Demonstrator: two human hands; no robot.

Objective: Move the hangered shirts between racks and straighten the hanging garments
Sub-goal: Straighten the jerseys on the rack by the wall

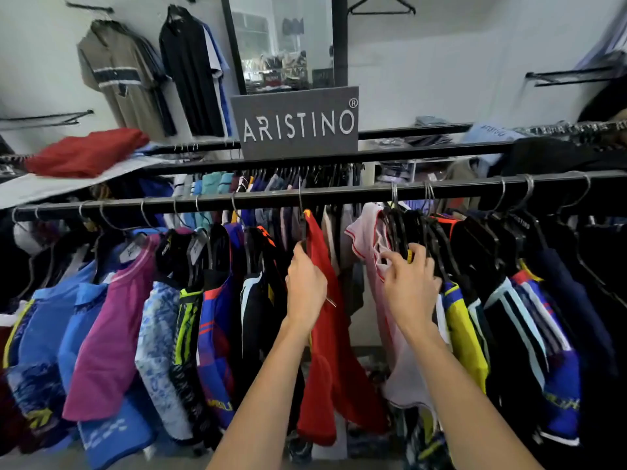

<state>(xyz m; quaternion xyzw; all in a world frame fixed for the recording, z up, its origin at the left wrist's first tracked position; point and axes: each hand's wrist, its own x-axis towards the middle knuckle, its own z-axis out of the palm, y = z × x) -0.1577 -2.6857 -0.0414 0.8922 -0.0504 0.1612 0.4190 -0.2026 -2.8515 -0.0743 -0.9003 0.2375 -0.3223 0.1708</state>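
A black rack rail [339,195] runs across the view with many hangered sports shirts on it. A red shirt [334,337] hangs at the middle. My left hand [305,286] grips its shoulder and hanger. To the right hangs a pale pink shirt [380,262] beside a bunch of black hangers [407,228]. My right hand [409,283] pinches the hanger and fabric there. A gap separates the red shirt from the pink one.
A grey ARISTINO sign [295,123] stands on a second rail [424,152] behind. A folded red garment [84,152] lies at the left. Two shirts [152,76] hang on the back wall beside a mirror [285,42]. Dark garments [543,300] crowd the right side.
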